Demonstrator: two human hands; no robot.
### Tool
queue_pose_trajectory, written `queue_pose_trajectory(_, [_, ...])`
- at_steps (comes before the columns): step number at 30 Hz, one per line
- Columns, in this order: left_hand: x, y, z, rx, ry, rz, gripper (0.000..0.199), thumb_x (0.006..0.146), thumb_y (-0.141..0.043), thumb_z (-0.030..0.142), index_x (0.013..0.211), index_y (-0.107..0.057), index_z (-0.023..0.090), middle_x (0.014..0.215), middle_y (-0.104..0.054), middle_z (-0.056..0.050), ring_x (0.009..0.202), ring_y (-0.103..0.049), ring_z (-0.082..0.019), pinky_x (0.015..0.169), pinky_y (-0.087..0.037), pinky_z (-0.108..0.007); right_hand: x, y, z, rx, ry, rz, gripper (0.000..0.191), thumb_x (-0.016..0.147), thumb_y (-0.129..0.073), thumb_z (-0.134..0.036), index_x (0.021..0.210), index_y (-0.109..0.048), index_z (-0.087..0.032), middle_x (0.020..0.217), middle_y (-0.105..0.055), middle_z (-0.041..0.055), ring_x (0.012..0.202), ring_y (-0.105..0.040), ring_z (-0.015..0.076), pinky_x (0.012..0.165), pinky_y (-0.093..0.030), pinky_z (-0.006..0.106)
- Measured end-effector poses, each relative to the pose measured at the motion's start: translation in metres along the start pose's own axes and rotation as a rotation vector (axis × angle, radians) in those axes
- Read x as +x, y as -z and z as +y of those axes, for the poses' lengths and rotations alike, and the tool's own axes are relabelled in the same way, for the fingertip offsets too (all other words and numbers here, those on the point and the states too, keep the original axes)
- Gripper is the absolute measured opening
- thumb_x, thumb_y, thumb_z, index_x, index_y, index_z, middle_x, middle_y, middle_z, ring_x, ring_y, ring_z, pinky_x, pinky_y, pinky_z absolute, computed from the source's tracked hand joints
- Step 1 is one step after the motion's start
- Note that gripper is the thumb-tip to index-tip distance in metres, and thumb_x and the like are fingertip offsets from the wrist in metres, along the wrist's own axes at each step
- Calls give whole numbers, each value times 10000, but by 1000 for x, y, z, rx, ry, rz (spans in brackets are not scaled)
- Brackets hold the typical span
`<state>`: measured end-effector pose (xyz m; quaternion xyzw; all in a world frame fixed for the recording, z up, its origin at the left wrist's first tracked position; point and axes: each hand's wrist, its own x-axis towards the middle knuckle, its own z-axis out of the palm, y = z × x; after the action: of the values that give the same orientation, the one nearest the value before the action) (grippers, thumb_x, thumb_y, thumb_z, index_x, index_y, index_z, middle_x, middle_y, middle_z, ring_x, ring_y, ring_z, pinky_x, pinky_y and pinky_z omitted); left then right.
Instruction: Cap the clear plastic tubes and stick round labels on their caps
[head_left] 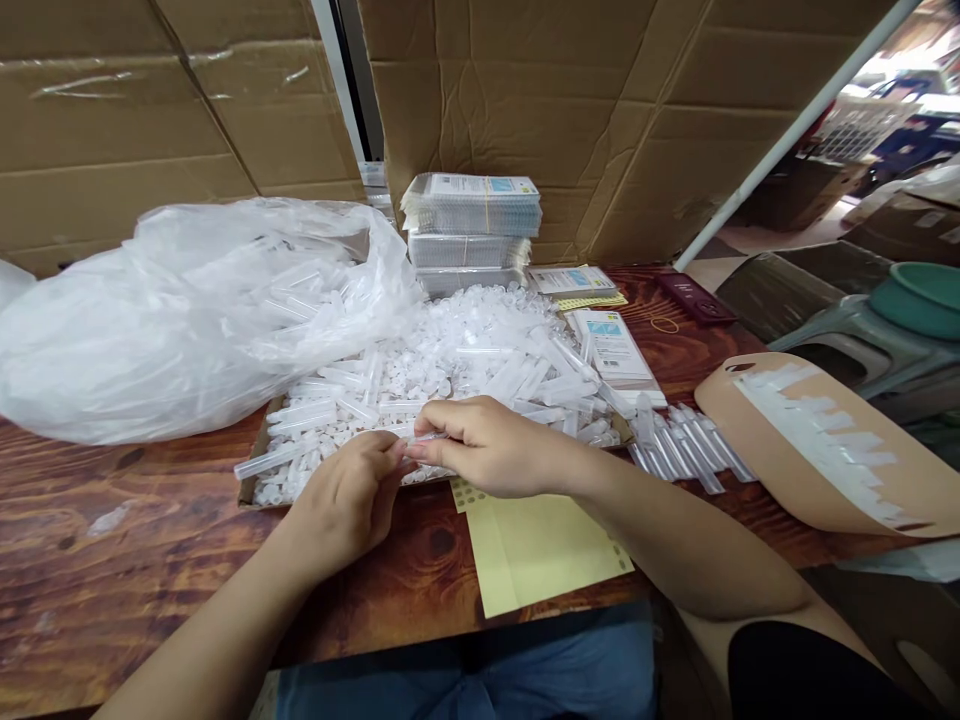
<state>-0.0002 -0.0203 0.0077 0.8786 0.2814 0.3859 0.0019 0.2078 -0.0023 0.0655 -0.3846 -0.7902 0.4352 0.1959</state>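
Head cam: L hand (354,492) & R hand (491,447), grips closed on clear plastic pc (429,437) nr front edge of table (150,545); best keep it level, pressure light.

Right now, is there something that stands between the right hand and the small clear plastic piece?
Nothing visible does: the right hand and left hand both pinch the small clear plastic piece with their fingertips. The loose plastic tubes lie beyond them, not between.
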Motion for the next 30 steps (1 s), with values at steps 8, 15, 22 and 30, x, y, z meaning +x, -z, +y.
queue_pose_trajectory(8, [3,15,-37,310,329,-176,161,963,-527,358,982,-545,199,835,-663,-91,775,-636,-279,721,-467,-404,1,65,31,-251,-23,400,182,960,-541,-348,865,-596,-203,915,-607,44,820,-552,176,736,-441,325])
queue_pose_trajectory(15, [-3,22,-58,323,545,-511,348,866,-484,374,1112,-626,173,972,-692,-156,883,-658,-356,824,-491,-480,19,110,96,-561,-42,531,91,868,-648,-285,903,-626,-204,1015,-574,62,916,-569,209,834,-489,376])
queue_pose_trajectory(22, [-1,15,-53,172,602,-520,522,836,-462,307,1321,-607,180,1121,-689,-145,1020,-658,-345,938,-502,-466,23,74,58,-823,236,532,165,921,-626,-317,1021,-631,-185,1118,-563,123,1093,-539,297,947,-450,483])
queue_pose_trajectory(30, [-1,15,-55,43,691,-437,503,799,-530,286,1278,-627,164,989,-730,-91,839,-670,-256,865,-526,-402,55,28,21,-917,194,25,131,938,-548,-157,938,-679,-146,997,-658,120,973,-589,256,827,-400,378])
